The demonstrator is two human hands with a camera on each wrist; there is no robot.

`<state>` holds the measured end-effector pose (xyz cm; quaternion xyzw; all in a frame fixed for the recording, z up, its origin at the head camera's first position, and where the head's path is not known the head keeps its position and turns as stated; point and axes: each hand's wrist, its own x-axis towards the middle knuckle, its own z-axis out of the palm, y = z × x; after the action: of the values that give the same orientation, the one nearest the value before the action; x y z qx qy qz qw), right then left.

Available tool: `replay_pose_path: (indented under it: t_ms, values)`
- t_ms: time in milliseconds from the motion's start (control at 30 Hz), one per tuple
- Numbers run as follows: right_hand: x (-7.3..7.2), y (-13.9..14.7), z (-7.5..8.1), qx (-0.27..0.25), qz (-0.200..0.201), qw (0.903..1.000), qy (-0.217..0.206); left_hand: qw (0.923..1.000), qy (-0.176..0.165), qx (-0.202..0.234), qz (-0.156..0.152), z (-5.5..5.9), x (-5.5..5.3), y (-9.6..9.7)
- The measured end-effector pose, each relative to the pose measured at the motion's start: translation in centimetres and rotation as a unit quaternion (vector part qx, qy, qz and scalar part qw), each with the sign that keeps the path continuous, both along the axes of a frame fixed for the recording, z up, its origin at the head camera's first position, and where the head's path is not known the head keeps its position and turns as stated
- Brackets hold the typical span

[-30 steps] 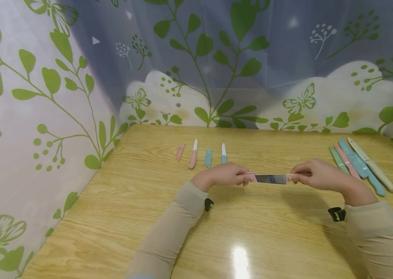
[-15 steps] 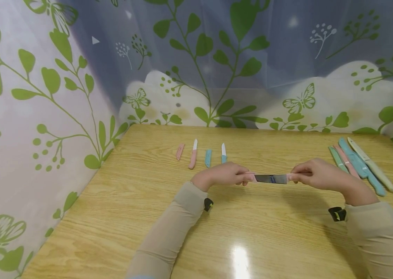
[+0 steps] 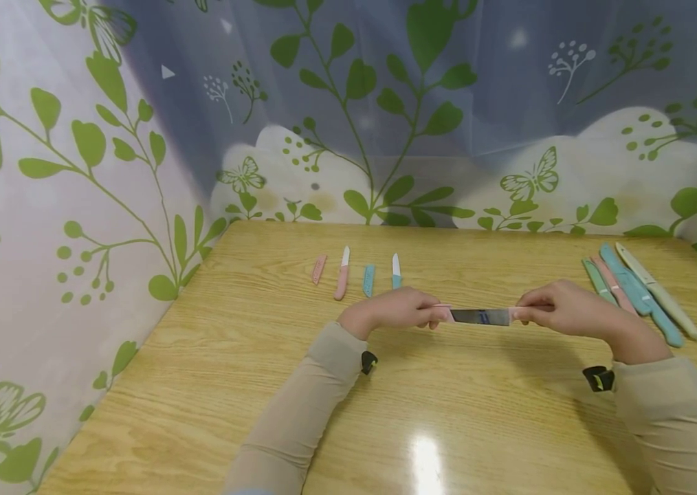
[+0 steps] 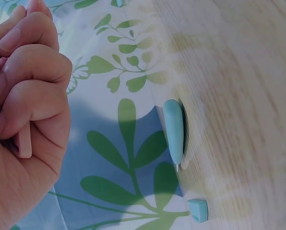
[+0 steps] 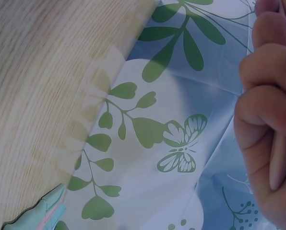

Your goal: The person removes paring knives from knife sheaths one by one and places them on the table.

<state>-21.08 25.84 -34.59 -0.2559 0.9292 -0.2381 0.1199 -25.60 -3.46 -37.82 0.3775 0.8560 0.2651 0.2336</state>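
Note:
In the head view, a knife [image 3: 480, 317] with a dark blade and a blue mark on it is held level above the wooden table. My right hand [image 3: 565, 309] grips its pink handle, whose rounded end [image 5: 280, 163] shows in the right wrist view. My left hand [image 3: 394, 313] pinches a pink blade cover at the other end of the blade; the cover's squared end [image 4: 24, 143] sticks out below the curled fingers. How far the blade sits inside the cover is hidden by the fingers.
Behind my left hand lie a pink cover [image 3: 319, 269], a pink paring knife [image 3: 342, 275], a teal cover [image 3: 369, 280] and a teal paring knife [image 3: 396, 271], partly hidden. Right of my right hand lie several sheathed knives [image 3: 636, 282]. A patterned cloth [image 3: 336, 185] hangs behind the table [image 3: 231, 371].

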Motion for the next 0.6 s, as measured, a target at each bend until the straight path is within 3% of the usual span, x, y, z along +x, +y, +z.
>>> replay_pose_path:
  t_ms: [600]
  values:
    - [-0.01, 0.09, 0.13, 0.0, -0.002, 1.0, -0.005, 1.0, 0.005, 0.0, 0.004, 0.28, 0.23, -0.12]
